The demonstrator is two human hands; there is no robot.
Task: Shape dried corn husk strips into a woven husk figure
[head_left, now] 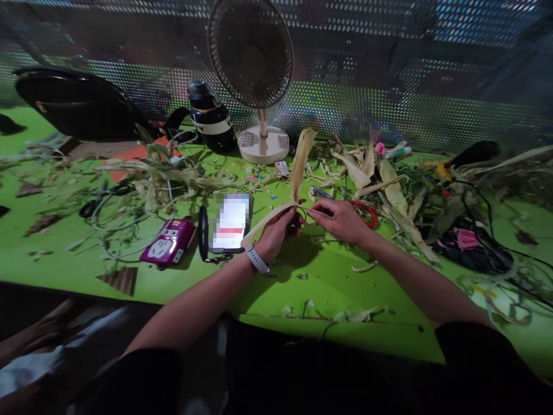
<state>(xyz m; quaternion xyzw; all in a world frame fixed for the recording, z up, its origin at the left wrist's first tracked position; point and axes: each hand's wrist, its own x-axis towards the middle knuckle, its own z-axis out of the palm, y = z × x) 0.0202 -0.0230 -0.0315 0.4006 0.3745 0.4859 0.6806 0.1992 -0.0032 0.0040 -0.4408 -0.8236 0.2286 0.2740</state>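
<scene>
Both hands meet over the middle of the green table, working on dried corn husk strips (301, 164). My left hand (279, 229), with a pale watch band on its wrist, is closed on the husk; one strip stands upright from it and another slants down to the left. A thin strand runs across to my right hand (339, 219), whose thumb and forefinger pinch its end. Part of the left fingers is hidden behind the husk. A phone (231, 222) with a lit, blurred screen lies left of my left hand.
A fan (262, 144) and a dark bottle (211, 124) stand at the back. Husk piles (158, 170) and scraps lie left and right. A purple power socket (168, 242) with a white cable is at left; a black bag (82, 104) sits behind. The table's front edge (302, 317) is near my body.
</scene>
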